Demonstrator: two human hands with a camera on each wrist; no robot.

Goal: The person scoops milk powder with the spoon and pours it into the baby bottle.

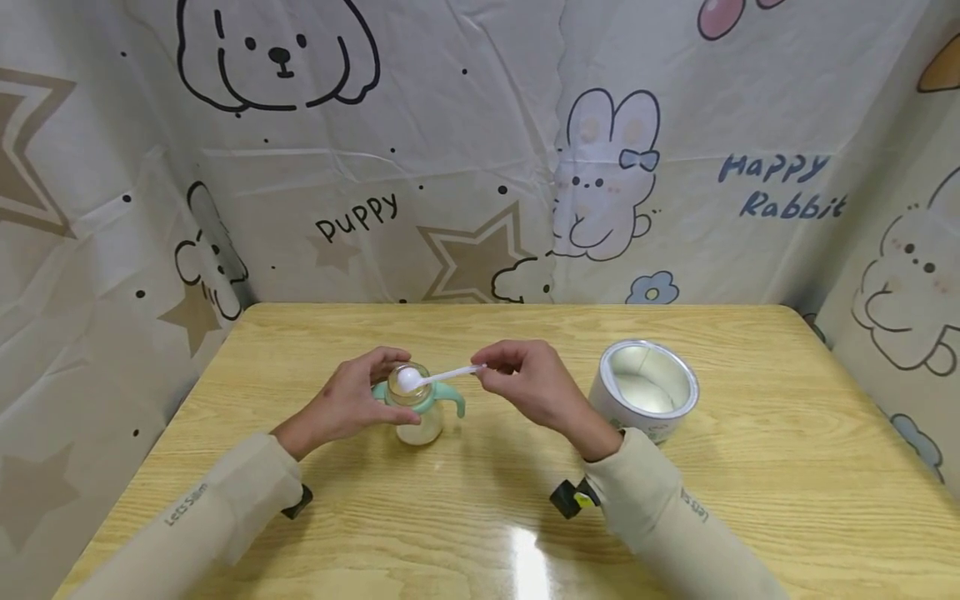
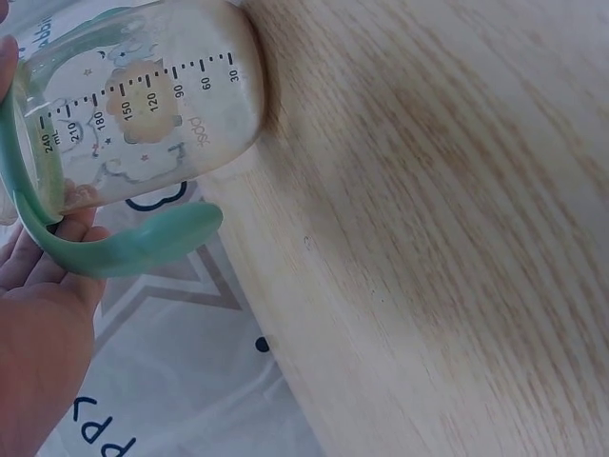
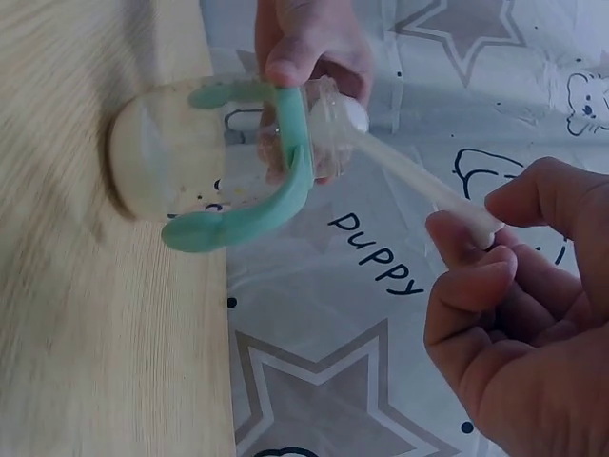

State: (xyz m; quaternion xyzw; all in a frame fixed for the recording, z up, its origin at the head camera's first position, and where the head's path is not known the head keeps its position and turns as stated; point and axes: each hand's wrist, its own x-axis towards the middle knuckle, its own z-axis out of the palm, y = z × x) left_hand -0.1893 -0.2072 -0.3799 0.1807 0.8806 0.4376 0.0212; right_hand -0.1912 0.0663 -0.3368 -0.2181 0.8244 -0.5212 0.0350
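A clear baby bottle (image 1: 418, 432) with a mint-green two-handled collar (image 2: 143, 246) stands upright and uncapped on the table. Printed volume marks show on its side in the left wrist view, and something pale lies at the bottom. My left hand (image 1: 351, 400) holds the bottle around its neck, fingers behind and thumb in front. Between thumb and fingers, my right hand (image 1: 531, 385) pinches the end of a white measuring scoop (image 3: 419, 181) by its long handle. The scoop's bowl is at the bottle's mouth; its contents cannot be made out clearly.
An open white can (image 1: 626, 414) with a silver rim stands to the right, beyond my right wrist, with pale contents inside. The wooden table (image 1: 750, 500) meets a printed cloth backdrop (image 1: 450, 150) at its back and sides.
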